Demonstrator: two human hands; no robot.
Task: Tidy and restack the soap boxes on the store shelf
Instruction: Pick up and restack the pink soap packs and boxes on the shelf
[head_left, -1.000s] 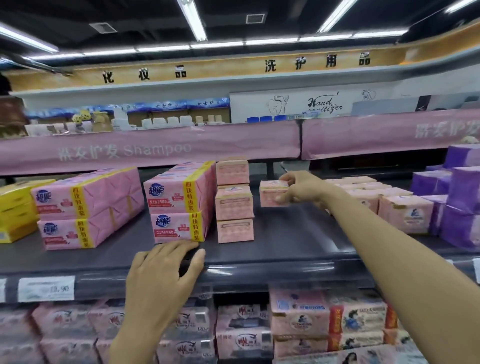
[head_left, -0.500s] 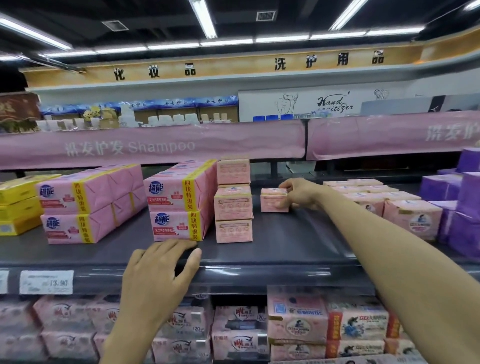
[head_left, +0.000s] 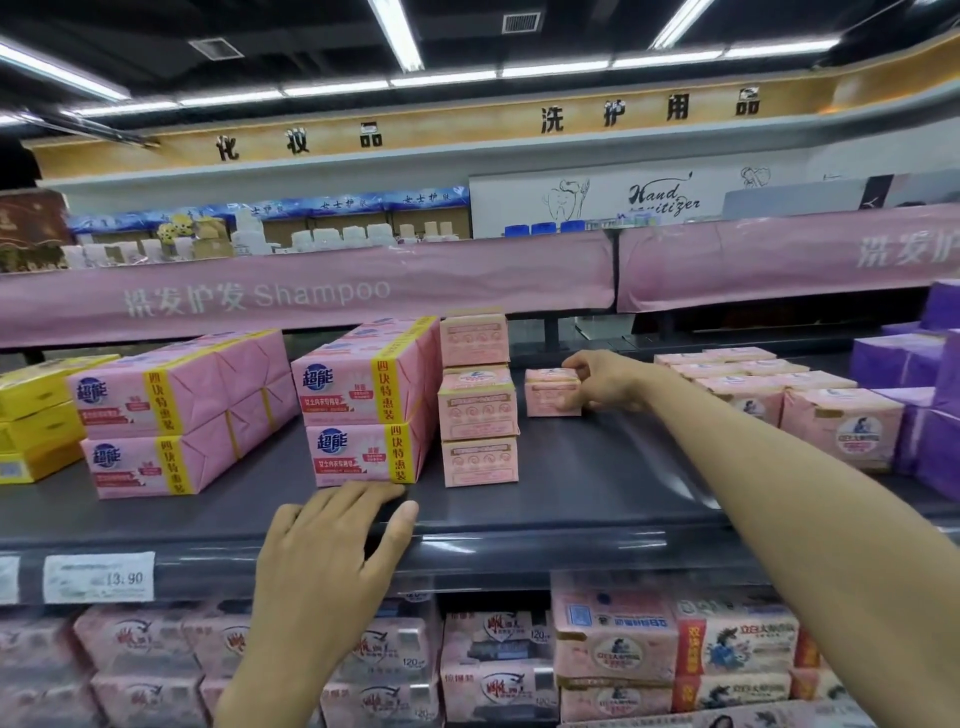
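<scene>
Grip: right hand (head_left: 602, 383) is pinching the lone soap box (head_left: 551, 393) at frame centre, fingers curled round its right end | left hand (head_left: 332, 540) is lying flat, fingers straight, on the edge of the shelf (head_left: 597, 467), lower centre | advice: probably sliding it level toward the stack (head_left: 479, 410) at its left | strip lights (head_left: 397, 36) are glowing overhead

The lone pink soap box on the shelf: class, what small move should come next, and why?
Probably the right hand, gripping the lone box, should slide it left beside the three-box stack, since a gap separates them.
</scene>
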